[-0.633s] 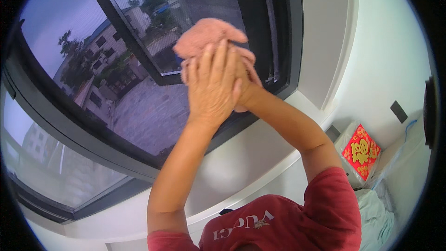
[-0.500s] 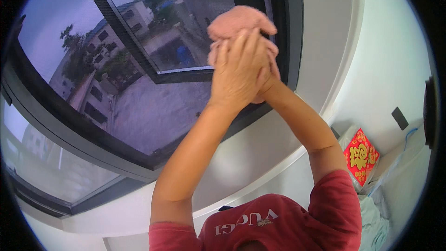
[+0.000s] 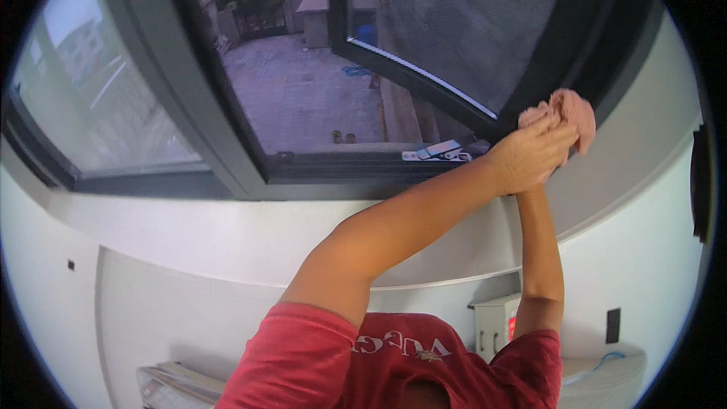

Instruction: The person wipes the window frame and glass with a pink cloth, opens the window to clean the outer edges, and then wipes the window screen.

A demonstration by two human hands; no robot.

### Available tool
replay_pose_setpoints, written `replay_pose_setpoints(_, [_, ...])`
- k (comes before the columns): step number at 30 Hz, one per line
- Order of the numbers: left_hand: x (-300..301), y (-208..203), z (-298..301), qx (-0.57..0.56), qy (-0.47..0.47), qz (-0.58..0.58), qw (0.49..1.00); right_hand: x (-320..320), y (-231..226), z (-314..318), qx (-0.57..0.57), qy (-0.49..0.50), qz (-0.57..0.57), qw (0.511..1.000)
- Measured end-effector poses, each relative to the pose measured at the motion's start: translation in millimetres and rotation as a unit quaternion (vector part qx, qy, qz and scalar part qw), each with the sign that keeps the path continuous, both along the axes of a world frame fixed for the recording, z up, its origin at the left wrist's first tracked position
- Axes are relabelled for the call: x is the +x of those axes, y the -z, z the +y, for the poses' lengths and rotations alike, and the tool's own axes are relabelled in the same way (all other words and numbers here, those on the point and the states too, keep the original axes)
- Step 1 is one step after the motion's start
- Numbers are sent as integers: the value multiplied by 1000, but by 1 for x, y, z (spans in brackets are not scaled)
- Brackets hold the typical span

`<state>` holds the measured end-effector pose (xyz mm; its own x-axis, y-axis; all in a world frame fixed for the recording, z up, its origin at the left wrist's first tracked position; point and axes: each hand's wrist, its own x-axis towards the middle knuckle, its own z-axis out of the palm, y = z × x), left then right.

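Observation:
A bunched pink cloth [image 3: 577,116] is pressed against the lower right corner of the dark window frame [image 3: 606,98]. My left hand [image 3: 528,157] is closed on it, fingers curled over the near side. Crossing beneath, my right hand [image 3: 555,169] meets the left at the same cloth; most of its fingers are hidden behind the left hand. Just left of the hands, a metal window stay [image 3: 438,156] lies along the bottom of the frame. The hinged sash [image 3: 424,79] with its dark border hangs above it, tilted open.
A pale sill [image 3: 303,227] curves below the window. To the left stands another glass pane [image 3: 129,98] behind a thick grey post [image 3: 163,68]. Low at the right are a small cabinet [image 3: 494,326] and a dark wall plate [image 3: 613,326].
The view has swung to the right and downward. Both hands have carried the pink cloth to the frame's lower right corner; earlier they held it higher along the frame's side.

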<state>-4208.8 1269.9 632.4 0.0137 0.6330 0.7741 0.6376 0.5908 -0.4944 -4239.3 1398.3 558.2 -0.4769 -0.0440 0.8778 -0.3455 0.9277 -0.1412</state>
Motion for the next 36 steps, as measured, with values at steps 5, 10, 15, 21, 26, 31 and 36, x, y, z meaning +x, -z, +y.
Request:
replay_pose_setpoints(5, [11, 30, -50, 37, -39, -23, 998, 10, 6, -57, 43, -27, -30, 998])
replay_pose_setpoints(10, [33, 54, -128, -9, -72, -41, 997, 31, 6, -125, 99, -53, -58, 992])
replay_pose_setpoints(15, [75, 59, -236, -99, -144, -62, 983, 53, 3, -196, 179, -99, -83, 975])
replay_pose_setpoints(21, [125, 67, -330, -125, -241, -136, 953, 74, 7, -281, 305, -240, 6, 922])
replay_pose_setpoints(26, [145, 53, -389, -51, -189, -107, 975, 61, -3, -331, 291, -364, -102, 879])
replay_pose_setpoints(31, [144, -7, -400, 43, -156, -26, 987, 65, -62, -318, 403, -265, 40, 875])
replay_pose_setpoints(36, [113, -74, -400, 135, -155, 54, 977, 56, -202, -342, 226, -221, 224, 922])
